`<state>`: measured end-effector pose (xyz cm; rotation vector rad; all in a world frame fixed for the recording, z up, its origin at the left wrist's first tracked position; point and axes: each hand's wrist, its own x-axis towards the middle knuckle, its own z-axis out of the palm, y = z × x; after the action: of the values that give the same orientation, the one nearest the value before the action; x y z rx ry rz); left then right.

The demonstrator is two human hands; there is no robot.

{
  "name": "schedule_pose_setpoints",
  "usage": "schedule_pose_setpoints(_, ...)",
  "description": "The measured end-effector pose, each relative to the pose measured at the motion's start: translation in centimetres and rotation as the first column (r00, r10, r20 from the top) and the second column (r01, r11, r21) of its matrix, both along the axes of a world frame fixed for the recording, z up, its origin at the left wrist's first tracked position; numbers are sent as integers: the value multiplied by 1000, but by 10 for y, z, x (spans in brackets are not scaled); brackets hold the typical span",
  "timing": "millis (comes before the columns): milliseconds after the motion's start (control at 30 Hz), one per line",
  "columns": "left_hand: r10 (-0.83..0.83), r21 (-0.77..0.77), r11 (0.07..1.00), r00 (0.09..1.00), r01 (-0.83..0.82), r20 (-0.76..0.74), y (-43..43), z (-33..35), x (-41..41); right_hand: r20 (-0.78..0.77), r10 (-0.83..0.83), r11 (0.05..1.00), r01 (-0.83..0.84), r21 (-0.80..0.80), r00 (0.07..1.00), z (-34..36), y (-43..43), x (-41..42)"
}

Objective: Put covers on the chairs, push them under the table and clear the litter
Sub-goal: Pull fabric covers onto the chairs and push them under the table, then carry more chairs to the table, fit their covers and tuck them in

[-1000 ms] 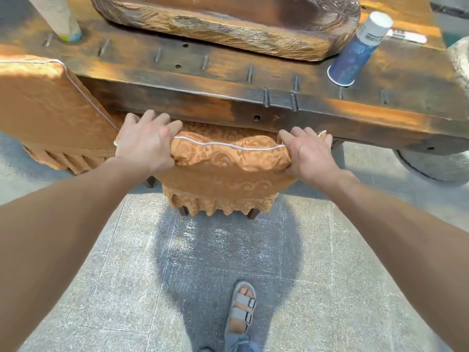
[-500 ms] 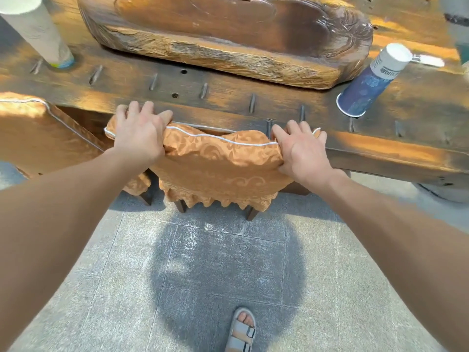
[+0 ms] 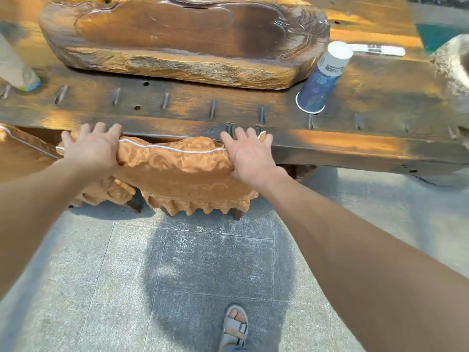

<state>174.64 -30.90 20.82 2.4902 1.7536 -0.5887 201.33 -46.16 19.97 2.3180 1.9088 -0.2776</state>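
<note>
Glossy wood, patterned cloth, rough stone

The table (image 3: 330, 146) is dark varnished wood with a glossy sheen; the carved slab (image 3: 177, 47) on it has a rough, fibrous front edge. The chair cover (image 3: 177, 171) is orange damask-patterned cloth with white piping and a slight sheen. The cup (image 3: 321, 82) looks like printed paper. The floor (image 3: 177, 262) is matt, speckled grey stone tile.

1. Chair cover (image 3: 177, 171), centre of frame: orange-gold damask with a scroll pattern and white piping.
2. Table (image 3: 355, 138), across the upper frame: dark brown wood with amber streaks.
3. Paper cup (image 3: 321, 85), upper right: navy blue with a white band.
4. Floor tiles (image 3: 152, 275), lower frame: speckled grey.
5. Sandal (image 3: 234, 329), bottom centre: grey.
</note>
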Motion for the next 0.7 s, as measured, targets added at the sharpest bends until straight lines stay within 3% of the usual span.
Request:
schedule_pose_setpoints(100, 32, -97, 994, 984, -50, -177, -17, 23, 21, -199, 6, 998, -17, -55, 980, 13, -19, 8)
schedule_pose_setpoints(167, 20, -127, 991, 985, -43, -172, -38, 35, 42, -316, -32, 996, 5, -85, 948, 25, -42, 22)
schedule_pose_setpoints(233, -57, -164, 986, 989, 33, -139, -66, 46, 69, -323, -33, 992, -9, -127, 946, 37, -68, 39)
schedule_pose_setpoints(300, -138, -247, 962, 988, 117, -70, -93, 59, 104, -294, -46, 984, -8, -180, 955, 51, -93, 60)
schedule_pose_setpoints(400, -151, -316, 930, 980, 185, 129, -123, 85, 167, -307, -177, 974, 122, -192, 935, 81, -121, 99)
schedule_pose_setpoints(567, -110, -314, 917, 912, 247, 396, -159, 126, 261, -305, -275, 961, 271, -58, 912, 129, -158, 165)
schedule_pose_setpoints(700, -94, -349, 900, 898, 262, 430, -181, 136, 310, -284, -309, 949, 316, -20, 908, 152, -190, 215)
